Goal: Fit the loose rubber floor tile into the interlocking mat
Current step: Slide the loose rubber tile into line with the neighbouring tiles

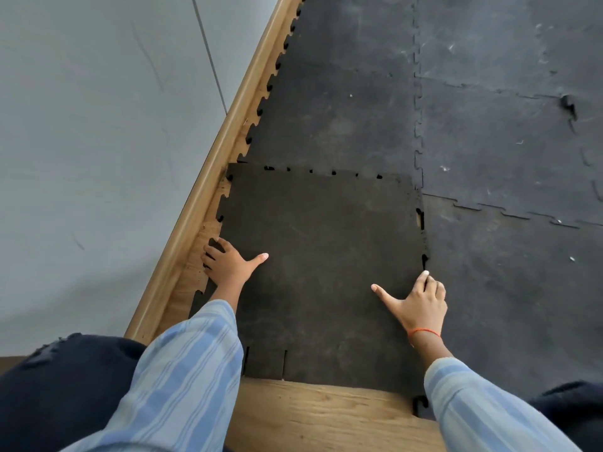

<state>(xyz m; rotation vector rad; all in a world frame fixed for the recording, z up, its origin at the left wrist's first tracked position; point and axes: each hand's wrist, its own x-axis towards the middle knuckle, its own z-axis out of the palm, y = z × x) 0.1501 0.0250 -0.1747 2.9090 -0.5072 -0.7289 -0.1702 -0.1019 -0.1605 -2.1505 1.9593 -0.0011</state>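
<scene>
The loose rubber tile [319, 256] is dark brown-black with jigsaw teeth on its edges. It lies flat in the gap between the wooden skirting and the laid interlocking mat [342, 109]. Small gaps show along its far seam and right seam. My left hand [228, 262] grips the tile's left toothed edge, fingers curled over it and thumb on top. My right hand [421, 301] rests on the right edge, fingers at the seam with the neighbouring mat tile [509, 288] and thumb spread inward.
A wooden skirting board [208, 190] runs diagonally along the grey wall [98, 125] on the left. Bare wooden floor [326, 415] shows in front of the tile's near edge. My dark-clothed knees sit at the bottom left and bottom right.
</scene>
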